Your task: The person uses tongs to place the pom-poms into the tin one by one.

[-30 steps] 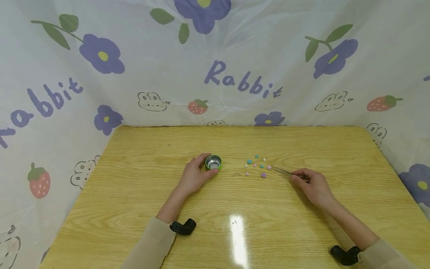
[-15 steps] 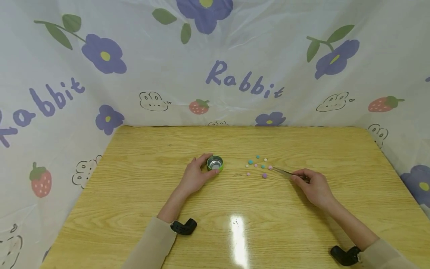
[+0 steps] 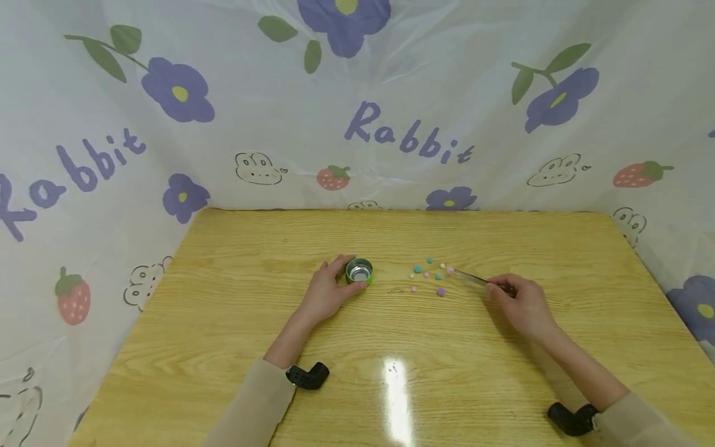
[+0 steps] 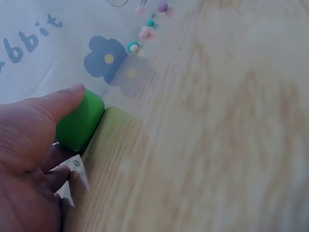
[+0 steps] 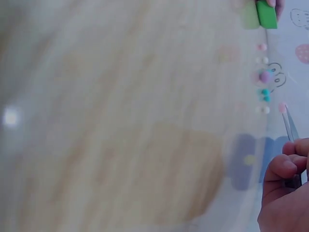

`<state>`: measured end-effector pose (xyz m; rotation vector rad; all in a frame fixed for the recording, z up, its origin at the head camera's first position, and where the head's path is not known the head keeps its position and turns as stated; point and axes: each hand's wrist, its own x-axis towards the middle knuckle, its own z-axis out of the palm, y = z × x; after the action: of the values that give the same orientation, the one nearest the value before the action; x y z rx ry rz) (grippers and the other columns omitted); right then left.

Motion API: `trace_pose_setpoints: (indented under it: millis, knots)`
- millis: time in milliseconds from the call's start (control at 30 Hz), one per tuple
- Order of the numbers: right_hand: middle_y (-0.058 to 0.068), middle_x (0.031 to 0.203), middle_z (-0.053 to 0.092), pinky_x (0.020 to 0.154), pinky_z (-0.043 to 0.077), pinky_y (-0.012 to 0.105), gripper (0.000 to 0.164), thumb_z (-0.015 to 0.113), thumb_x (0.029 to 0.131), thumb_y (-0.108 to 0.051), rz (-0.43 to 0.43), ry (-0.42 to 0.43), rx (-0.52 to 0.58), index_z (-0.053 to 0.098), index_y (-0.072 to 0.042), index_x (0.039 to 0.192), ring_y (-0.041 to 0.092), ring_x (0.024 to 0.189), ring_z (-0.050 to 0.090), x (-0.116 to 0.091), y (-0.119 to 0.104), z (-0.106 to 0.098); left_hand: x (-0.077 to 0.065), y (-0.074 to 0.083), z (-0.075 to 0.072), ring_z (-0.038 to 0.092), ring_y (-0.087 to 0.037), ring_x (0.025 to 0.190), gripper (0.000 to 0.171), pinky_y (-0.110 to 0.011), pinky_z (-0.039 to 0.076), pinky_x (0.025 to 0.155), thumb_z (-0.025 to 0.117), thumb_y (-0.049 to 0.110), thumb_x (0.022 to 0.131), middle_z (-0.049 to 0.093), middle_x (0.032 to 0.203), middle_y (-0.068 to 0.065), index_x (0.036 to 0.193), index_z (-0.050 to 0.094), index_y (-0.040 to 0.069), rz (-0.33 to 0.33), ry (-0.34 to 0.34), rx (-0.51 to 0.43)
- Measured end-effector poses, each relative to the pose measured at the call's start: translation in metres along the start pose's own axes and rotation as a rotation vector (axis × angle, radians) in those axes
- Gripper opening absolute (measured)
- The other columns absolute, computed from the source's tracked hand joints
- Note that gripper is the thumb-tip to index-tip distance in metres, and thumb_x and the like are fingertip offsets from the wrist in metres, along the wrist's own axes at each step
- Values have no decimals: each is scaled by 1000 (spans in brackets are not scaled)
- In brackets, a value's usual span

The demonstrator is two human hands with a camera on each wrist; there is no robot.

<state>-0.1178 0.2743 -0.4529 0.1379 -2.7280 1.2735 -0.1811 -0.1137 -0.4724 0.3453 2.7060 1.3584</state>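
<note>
My left hand (image 3: pixel 325 292) grips a small round green tin (image 3: pixel 365 280) with a shiny metal inside, thumb on the near side and fingers around the back. The tin stands upright on the table; its green wall (image 4: pixel 82 121) shows in the left wrist view. My right hand (image 3: pixel 525 304) pinches metal tweezers (image 3: pixel 472 277). A pink ball (image 5: pixel 282 107) sits at their tips, raised off the table in the right wrist view. Left of the tips lie several small balls, among them a purple ball (image 3: pixel 441 292) and a blue ball (image 3: pixel 417 269).
The wood-grain table (image 3: pixel 357 347) reflects a bright light near its front. A white printed sheet (image 3: pixel 290 112) hangs behind it and along both sides. Each forearm carries a black wrist device, such as the left device (image 3: pixel 308 376).
The tweezers have risen with the pink ball at their tips, lifting it from among the others. My left hand and the tin keep their place; the head view shifts slightly.
</note>
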Motion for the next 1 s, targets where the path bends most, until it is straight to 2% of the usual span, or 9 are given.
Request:
trace_pose_setpoints:
  millis: [233, 400, 533, 700, 800, 900, 1000]
  knots:
    - [13, 85, 68, 46, 38, 25, 22, 64, 104, -14, 34, -4, 45, 72, 5, 110, 12, 58, 46, 9, -13, 3, 0, 2, 0, 29, -47, 148, 64, -57, 15, 123, 80, 28, 92, 48, 152, -21, 148, 55, 8, 28, 8, 4]
    - [16, 89, 71, 48, 42, 24, 20, 65, 103, -11, 10, -21, 104, 72, 6, 110, 15, 63, 54, 14, -27, 14, -1, 0, 0, 32, -45, 147, 64, -56, 14, 124, 80, 27, 92, 51, 150, -21, 147, 55, 6, 48, 17, 4]
    - [17, 89, 70, 49, 42, 24, 19, 65, 103, -9, -16, -46, 149, 72, 7, 110, 16, 61, 54, 19, -39, 24, 0, -2, 0, 35, -39, 148, 64, -54, 11, 125, 80, 28, 92, 55, 147, -19, 147, 55, 6, 66, 12, 7]
    - [15, 88, 71, 50, 40, 24, 17, 65, 102, -7, -36, -80, 159, 72, 6, 109, 18, 63, 55, 31, -54, 42, 0, -3, 0, 34, -39, 148, 65, -56, 12, 124, 80, 29, 92, 55, 148, -19, 147, 55, 6, 59, 17, 9]
    - [15, 89, 70, 54, 47, 24, 17, 64, 103, -8, -47, -115, 201, 71, 7, 110, 21, 67, 58, 36, -64, 52, -1, -3, -1, 35, -39, 147, 64, -55, 12, 124, 80, 28, 92, 56, 147, -19, 147, 55, 6, 59, 23, 13]
    - [17, 90, 70, 59, 56, 27, 18, 64, 103, -8, -48, -143, 242, 71, 6, 110, 30, 76, 65, 39, -71, 60, -1, -2, 0, 35, -39, 147, 64, -53, 12, 125, 81, 27, 92, 57, 145, -18, 146, 56, 6, 66, 22, 15]
    - [16, 89, 70, 57, 55, 27, 17, 64, 102, -8, -52, -155, 251, 71, 6, 110, 28, 74, 64, 42, -75, 69, -1, -2, 0, 35, -39, 147, 63, -53, 12, 125, 80, 27, 92, 58, 144, -17, 146, 56, 6, 66, 18, 10]
